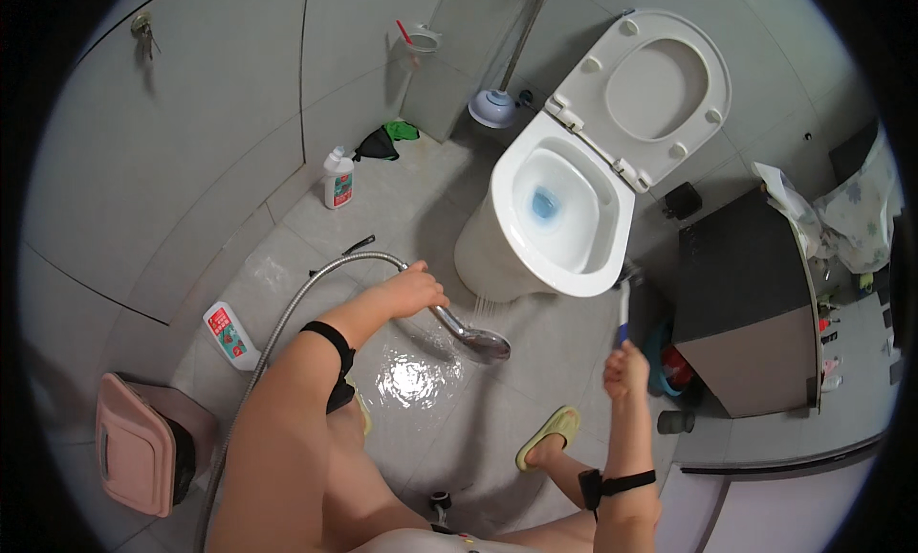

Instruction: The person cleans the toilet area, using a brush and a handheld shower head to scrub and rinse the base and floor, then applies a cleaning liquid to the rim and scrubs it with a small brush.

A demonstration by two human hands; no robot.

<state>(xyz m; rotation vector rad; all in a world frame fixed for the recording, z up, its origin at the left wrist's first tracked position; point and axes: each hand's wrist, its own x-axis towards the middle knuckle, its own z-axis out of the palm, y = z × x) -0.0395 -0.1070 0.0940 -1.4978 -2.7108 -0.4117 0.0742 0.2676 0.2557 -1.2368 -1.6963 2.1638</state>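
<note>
My left hand (412,292) grips the handle of a chrome shower head (486,343) on a metal hose (290,305). Water sprays from it against the lower side of the white toilet (473,255) and onto the wet floor. The toilet's seat and lid (719,79) are raised, and blue water (545,203) lies in the bowl. To the right of the toilet, my right hand (626,371) holds the blue and white handle of a brush (624,312). The brush's dark head is partly hidden beside the toilet's base.
Two cleaner bottles, one upright (338,183) and one lying (228,335), are on the floor at left. A pink bin (136,445) stands lower left, a plunger (493,108) behind the toilet. At right are a dark cabinet (746,266) and a blue basin (654,359).
</note>
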